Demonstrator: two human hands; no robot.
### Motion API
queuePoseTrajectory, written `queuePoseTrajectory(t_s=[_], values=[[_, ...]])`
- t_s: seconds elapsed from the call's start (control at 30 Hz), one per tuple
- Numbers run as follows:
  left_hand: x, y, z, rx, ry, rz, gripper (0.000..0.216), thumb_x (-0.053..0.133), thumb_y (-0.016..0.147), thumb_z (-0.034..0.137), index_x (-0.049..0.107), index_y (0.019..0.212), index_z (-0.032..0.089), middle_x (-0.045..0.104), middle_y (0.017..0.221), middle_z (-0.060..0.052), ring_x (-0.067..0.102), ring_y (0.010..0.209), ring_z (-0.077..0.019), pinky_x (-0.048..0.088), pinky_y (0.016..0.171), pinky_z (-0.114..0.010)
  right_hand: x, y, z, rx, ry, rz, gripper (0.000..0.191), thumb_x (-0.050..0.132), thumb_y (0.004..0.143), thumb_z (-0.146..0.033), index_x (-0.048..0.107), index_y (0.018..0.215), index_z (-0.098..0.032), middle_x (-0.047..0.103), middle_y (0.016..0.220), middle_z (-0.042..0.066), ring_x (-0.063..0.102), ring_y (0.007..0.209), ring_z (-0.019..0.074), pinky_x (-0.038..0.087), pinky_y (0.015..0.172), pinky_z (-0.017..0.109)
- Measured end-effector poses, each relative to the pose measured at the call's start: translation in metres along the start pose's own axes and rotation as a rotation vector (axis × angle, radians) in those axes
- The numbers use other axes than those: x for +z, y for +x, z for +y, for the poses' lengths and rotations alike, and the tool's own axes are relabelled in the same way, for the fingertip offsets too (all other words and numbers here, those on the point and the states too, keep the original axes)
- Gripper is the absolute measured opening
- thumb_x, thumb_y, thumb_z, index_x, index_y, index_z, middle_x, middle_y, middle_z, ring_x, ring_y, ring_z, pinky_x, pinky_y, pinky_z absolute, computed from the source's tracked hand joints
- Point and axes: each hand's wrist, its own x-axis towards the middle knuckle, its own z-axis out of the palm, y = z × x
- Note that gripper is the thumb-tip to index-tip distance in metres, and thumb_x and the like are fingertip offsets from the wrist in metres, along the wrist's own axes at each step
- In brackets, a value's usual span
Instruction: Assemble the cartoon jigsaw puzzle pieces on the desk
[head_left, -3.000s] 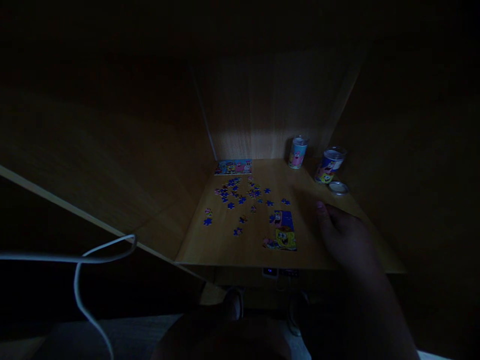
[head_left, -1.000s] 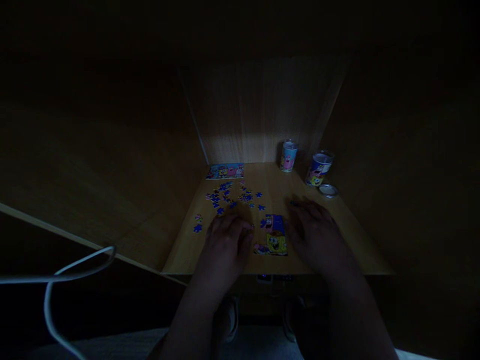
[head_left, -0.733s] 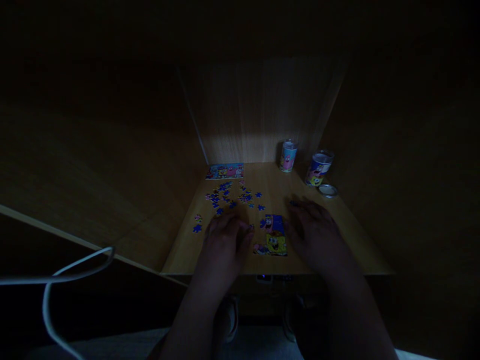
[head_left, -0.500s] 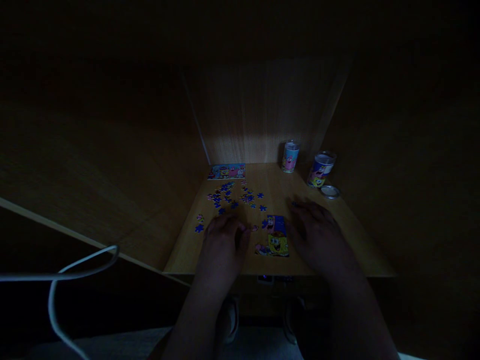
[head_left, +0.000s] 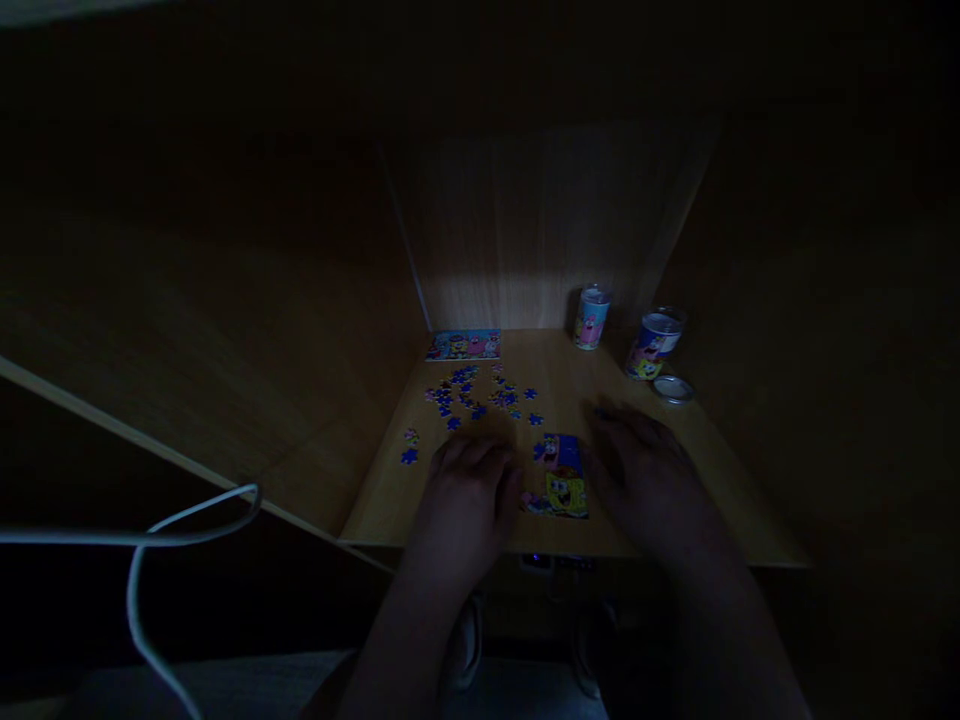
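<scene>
A partly joined cartoon jigsaw puzzle [head_left: 565,478] lies on the wooden surface between my hands, with a yellow character and blue parts. My left hand [head_left: 471,490] is just left of it, fingers curled and thumb drawn in against a small puzzle piece that the fingertips mostly hide. My right hand [head_left: 641,470] rests along the puzzle's right side, fingers stretched out and thumb apart, near its edge. A small dark spot shows at its fingertip, too dim to make out. Loose puzzle pieces [head_left: 465,390], many blue side up, are scattered beyond my left hand.
A picture card [head_left: 463,345] lies at the back left. Two printed cans, one light blue [head_left: 592,318] and one dark blue [head_left: 654,345], stand at the back right beside a round lid [head_left: 673,389]. Wooden walls enclose the surface. A white cable [head_left: 135,590] hangs lower left.
My left hand has shifted right, towards the joined puzzle, covering the pink piece that lay beside its fingers. My right hand stays beside the puzzle. The whole view has shifted slightly.
</scene>
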Motion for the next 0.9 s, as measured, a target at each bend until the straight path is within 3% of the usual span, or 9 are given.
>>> queuePoseTrajectory(t_s=[0.13, 0.3, 0.43, 0.57, 0.67, 0.8, 0.9], values=[[0.004, -0.001, 0.001, -0.080, 0.085, 0.043, 0.032, 0.071, 0.108, 0.028, 0.075, 0.138, 0.019, 0.077, 0.146, -0.015, 0.068, 0.136, -0.0384, 0.053, 0.124, -0.064, 0.002, 0.000, 0.002, -0.002, 0.002, 0.000, 0.050, 0.054, 0.113, -0.049, 0.071, 0.150, -0.021, 0.069, 0.159, 0.016, 0.058, 0.154, 0.0387, 0.049, 0.129, 0.063], [0.008, -0.004, 0.000, -0.185, 0.171, 0.081, 0.046, 0.067, 0.111, 0.041, 0.069, 0.150, 0.017, 0.073, 0.154, -0.020, 0.065, 0.143, -0.0436, 0.049, 0.127, -0.072, 0.001, 0.000, 0.001, -0.012, 0.002, 0.004, 0.051, 0.054, 0.113, -0.048, 0.071, 0.149, -0.017, 0.070, 0.158, 0.019, 0.059, 0.152, 0.0403, 0.049, 0.129, 0.063], [0.001, -0.005, -0.023, -0.128, 0.129, 0.107, 0.050, 0.064, 0.113, 0.042, 0.064, 0.155, 0.016, 0.068, 0.159, -0.021, 0.063, 0.149, -0.0404, 0.052, 0.127, -0.065, -0.001, -0.001, -0.001, -0.007, 0.030, 0.022, 0.050, 0.054, 0.112, -0.046, 0.071, 0.149, -0.018, 0.069, 0.159, 0.018, 0.060, 0.151, 0.0400, 0.050, 0.128, 0.064], [-0.020, 0.000, -0.056, -0.144, 0.152, 0.081, 0.054, 0.057, 0.115, 0.041, 0.059, 0.159, 0.010, 0.062, 0.165, -0.026, 0.058, 0.156, -0.0405, 0.050, 0.130, -0.062, 0.001, 0.000, 0.001, -0.028, 0.046, 0.027, 0.049, 0.056, 0.111, -0.044, 0.071, 0.151, -0.020, 0.070, 0.158, 0.017, 0.061, 0.150, 0.0396, 0.050, 0.128, 0.065], [-0.029, 0.011, -0.071, -0.158, 0.184, 0.069, 0.057, 0.054, 0.116, 0.046, 0.057, 0.162, 0.012, 0.058, 0.171, -0.024, 0.054, 0.160, -0.0398, 0.046, 0.134, -0.061, 0.003, 0.000, 0.003, -0.033, 0.043, 0.036, 0.048, 0.056, 0.110, -0.044, 0.071, 0.150, -0.021, 0.071, 0.158, 0.017, 0.062, 0.149, 0.0399, 0.051, 0.126, 0.066], [-0.022, 0.022, -0.081, -0.203, 0.204, -0.028, 0.064, 0.051, 0.117, 0.046, 0.053, 0.165, 0.003, 0.052, 0.175, -0.027, 0.046, 0.167, -0.0414, 0.042, 0.136, -0.058, 0.002, 0.000, 0.002, -0.037, 0.036, 0.041, 0.047, 0.056, 0.111, -0.044, 0.072, 0.148, -0.021, 0.070, 0.158, 0.017, 0.062, 0.149, 0.0401, 0.051, 0.126, 0.066], [-0.014, 0.023, -0.082, -0.258, 0.238, -0.056, 0.063, 0.048, 0.118, 0.046, 0.056, 0.162, 0.002, 0.059, 0.168, -0.029, 0.052, 0.162, -0.0429, 0.046, 0.132, -0.060, 0.000, 0.000, 0.001, -0.039, 0.034, 0.032, 0.048, 0.055, 0.111, -0.043, 0.071, 0.150, -0.019, 0.068, 0.161, 0.018, 0.061, 0.151, 0.0396, 0.050, 0.128, 0.065]])
